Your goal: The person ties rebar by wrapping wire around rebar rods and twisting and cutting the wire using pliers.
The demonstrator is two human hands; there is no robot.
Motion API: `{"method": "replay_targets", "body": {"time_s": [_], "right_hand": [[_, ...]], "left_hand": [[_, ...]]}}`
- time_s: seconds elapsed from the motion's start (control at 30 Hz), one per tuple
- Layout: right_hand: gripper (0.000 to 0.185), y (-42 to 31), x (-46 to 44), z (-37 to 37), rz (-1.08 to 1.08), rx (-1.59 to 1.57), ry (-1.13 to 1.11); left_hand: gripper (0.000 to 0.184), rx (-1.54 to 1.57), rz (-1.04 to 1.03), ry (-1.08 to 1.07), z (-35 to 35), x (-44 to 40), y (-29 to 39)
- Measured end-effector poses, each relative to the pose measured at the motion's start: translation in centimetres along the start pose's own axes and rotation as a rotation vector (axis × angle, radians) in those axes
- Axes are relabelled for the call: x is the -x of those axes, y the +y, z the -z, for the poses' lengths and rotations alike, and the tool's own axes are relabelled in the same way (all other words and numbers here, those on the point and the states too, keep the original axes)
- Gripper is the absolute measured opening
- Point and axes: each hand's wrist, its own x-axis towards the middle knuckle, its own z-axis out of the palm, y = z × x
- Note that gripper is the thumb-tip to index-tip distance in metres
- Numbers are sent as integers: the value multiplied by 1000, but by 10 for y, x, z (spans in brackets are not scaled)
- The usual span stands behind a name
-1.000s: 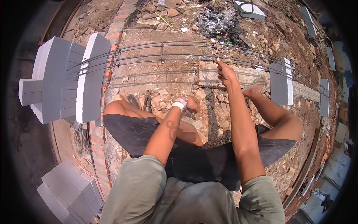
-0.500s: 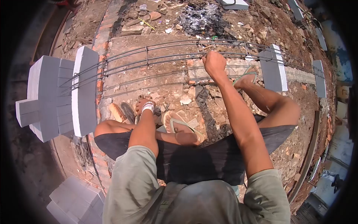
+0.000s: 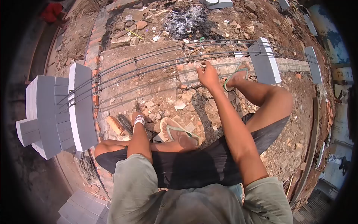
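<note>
My right hand (image 3: 209,77) is just below the steel rebar cage (image 3: 160,59), with thumb and fingers pinched together near its lower bars. Whatever is between the fingertips is too small to make out. The cage runs across the view, its ends resting on grey blocks. My left hand (image 3: 137,116), with a white band at the wrist, is low over the rubble in front of my shin. Its fingers are closed and partly hidden, and what they hold is unclear. Beside it lie a dark oblong piece (image 3: 125,124) and an orange brick fragment (image 3: 115,125).
Grey blocks (image 3: 82,108) stand at the left, and another block (image 3: 264,61) props the cage at right. A brick strip (image 3: 96,48) runs along the left. Ash (image 3: 186,22) lies beyond the cage. A person in red (image 3: 52,13) is at the far left.
My right hand has come down from the cage's bars, its fist loosening to a pinch. The left hand has turned and shifted slightly lower. The view has tilted a little.
</note>
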Motion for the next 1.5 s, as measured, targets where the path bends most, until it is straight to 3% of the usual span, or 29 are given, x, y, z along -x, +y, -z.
{"method": "replay_targets", "body": {"time_s": [0.03,0.13,0.17,0.27,0.37,0.43,0.47,0.5,0.53,0.57,0.6,0.67,0.7,0.73,0.83,0.87,0.9,0.97,1.03,1.07,1.13,1.2,1.27,1.3,1.43,1.47,1.5], "right_hand": [[51,8,0,-4,54,-12,77],[41,1,1,1,263,30,405],[37,-10,4,9,350,43,430],[24,-48,15,38,579,59,456],[29,-66,30,28,32,-523,-135],[50,-69,46,7,85,-747,-295],[61,-52,47,-16,81,-638,-350],[68,-57,55,-13,-124,-723,-657],[70,-57,61,-12,-196,-974,-772],[74,-56,64,-9,-267,-1228,-881],[68,-57,66,-3,-289,-1338,-928],[57,-57,74,10,-344,-1561,-1019],[55,-53,81,15,-360,-1502,-971],[53,-49,87,20,-367,-1445,-921],[51,-40,92,34,-451,-1486,-765],[52,-35,94,44,-450,-1478,-762],[52,-35,96,54,-445,-1469,-771],[55,-38,103,77,-427,-1104,-615],[56,-34,103,105,-306,-798,-516],[52,-35,106,118,-308,-844,-449],[49,-30,114,140,-284,-835,-369],[49,-26,109,159,-336,-803,-402],[43,-27,106,174,-341,-744,-462],[41,-25,102,178,-337,-746,-469],[34,-19,74,182,-353,-717,-497],[34,-10,64,179,-376,-750,-524],[35,-6,57,176,-404,-786,-548]], "left_hand": [[43,112,54,31,28,22,22],[42,174,-160,176,56,45,52],[46,121,-259,217,70,56,67],[50,152,-441,77,113,109,106],[52,181,-599,-173,171,181,129],[48,414,-655,-439,184,198,135],[46,531,-686,-574,187,205,140],[45,663,-699,-591,190,217,148],[44,790,-710,-611,191,230,157],[44,916,-719,-633,190,237,164],[50,834,-806,-540,182,236,172],[57,1164,-693,-689,166,237,185],[61,1323,-623,-765,161,242,192],[73,1203,-709,-565,149,245,199],[75,432,-1288,506,145,260,212],[75,362,-1293,412,154,263,209],[74,458,-1199,388,158,269,214],[72,644,-985,350,160,275,224],[66,1044,-705,-133,143,253,237],[62,1221,-549,-385,129,242,244],[55,960,-573,-577,95,242,263],[52,1085,-681,-659,46,260,285],[47,1381,-892,-984,1,266,301],[42,1449,-856,-1113,19,286,297],[37,1826,-112,-1347,27,290,276],[37,1804,137,-1077,37,307,272],[36,1772,84,-1001,33,306,262]]}}
